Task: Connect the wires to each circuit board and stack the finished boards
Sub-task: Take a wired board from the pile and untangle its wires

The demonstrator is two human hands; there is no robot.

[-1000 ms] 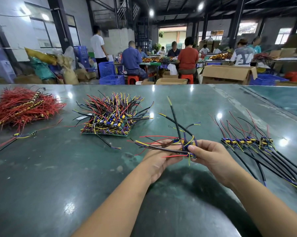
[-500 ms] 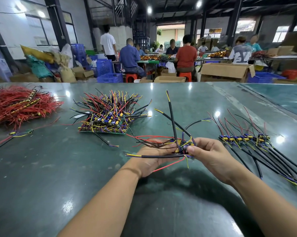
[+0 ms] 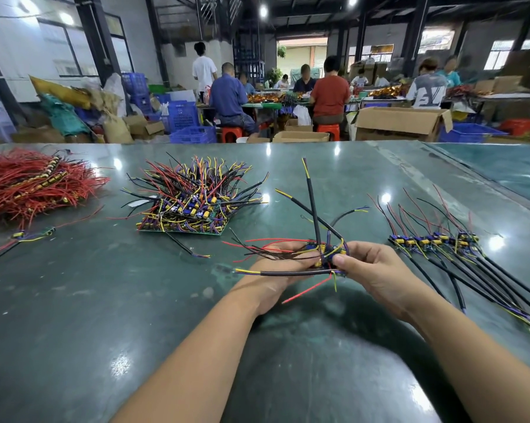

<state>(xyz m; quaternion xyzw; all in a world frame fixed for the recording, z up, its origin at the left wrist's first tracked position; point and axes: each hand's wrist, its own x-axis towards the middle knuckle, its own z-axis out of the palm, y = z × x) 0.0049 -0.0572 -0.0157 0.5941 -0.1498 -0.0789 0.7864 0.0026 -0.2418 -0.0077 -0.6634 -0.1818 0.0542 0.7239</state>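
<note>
1. While both hands meet above the green table [image 3: 74,315], head view shows the left hand [image 3: 276,270] cupped under a small circuit board [image 3: 324,254], fingers curled round its red & black wires.
2. Right hand [image 3: 370,270] pinches the board's right end w/ thumb and fingers; black cables [image 3: 312,203] fan up and left from it.
3. Stack of wired boards [image 3: 193,206] sits far-left of the hands; red wire pile [image 3: 28,184] further left.
4. Row of boards w/ black leads [image 3: 434,242] lies just right of the right hand.
</note>
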